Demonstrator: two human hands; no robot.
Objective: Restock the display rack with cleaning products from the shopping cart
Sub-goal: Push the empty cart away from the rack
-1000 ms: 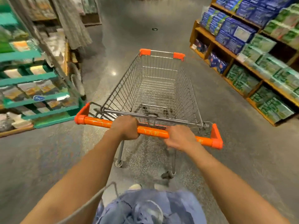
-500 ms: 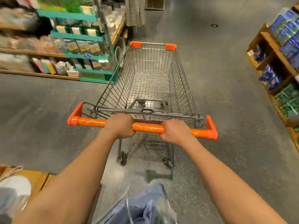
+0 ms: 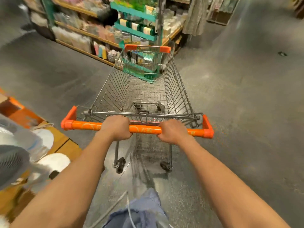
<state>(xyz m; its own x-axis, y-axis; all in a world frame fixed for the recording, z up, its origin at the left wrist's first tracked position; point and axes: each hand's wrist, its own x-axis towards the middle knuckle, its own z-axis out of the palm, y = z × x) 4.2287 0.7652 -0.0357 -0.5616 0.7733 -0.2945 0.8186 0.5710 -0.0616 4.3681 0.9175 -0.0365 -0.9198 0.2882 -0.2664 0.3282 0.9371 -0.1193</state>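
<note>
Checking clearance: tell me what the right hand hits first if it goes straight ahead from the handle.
The right hand would probably first meet the metal crossbar at the shopping cart's near end, just beyond the orange handle.

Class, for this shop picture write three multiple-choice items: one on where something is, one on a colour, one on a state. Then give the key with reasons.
1. Where does the teal display rack stand?
A. ahead of the cart's front end
B. behind the person
C. inside the basket

2. What colour is the plastic handle bar of the wire shopping cart?
A. blue
B. orange
C. black

3. What does the cart's basket hold?
A. stacked boxes
B. bottles
C. nothing visible

Key: 1 A, the rack shows beyond and through the front mesh. 2 B, the bar under the left hand and right hand is orange. 3 C, only floor shows through the wire bottom.
</note>
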